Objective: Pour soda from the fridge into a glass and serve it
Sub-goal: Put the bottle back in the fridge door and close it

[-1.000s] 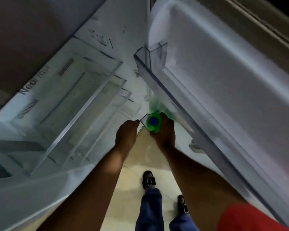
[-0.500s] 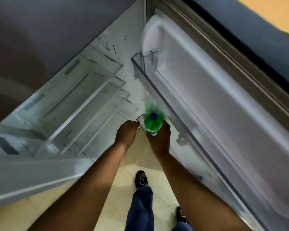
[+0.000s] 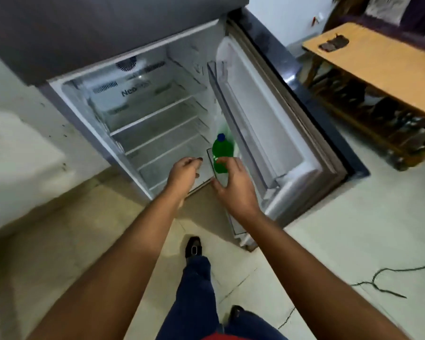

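Observation:
A green soda bottle [image 3: 220, 153] with a blue cap stands upright in the lower shelf of the open fridge door [image 3: 268, 123]. My right hand [image 3: 233, 187] is just in front of the bottle's lower part, fingers spread and curved toward it, with no firm hold visible. My left hand [image 3: 184, 170] hovers to the left of the bottle near the fridge's bottom shelf, fingers loosely curled and holding nothing. The fridge [image 3: 157, 106] interior shows several bare shelves. No glass is in view.
A low wooden table [image 3: 378, 67] with a small dark object on it stands at the right, behind the door. A black cable [image 3: 383, 278] trails over the tiled floor at right. A white wall or counter [image 3: 22, 168] runs along the left. My feet are below.
The view has pulled back and up, showing the whole fridge. My right hand, wrapped round the bottle's neck before, has spread its fingers and sits lower. The left hand has drawn slightly away.

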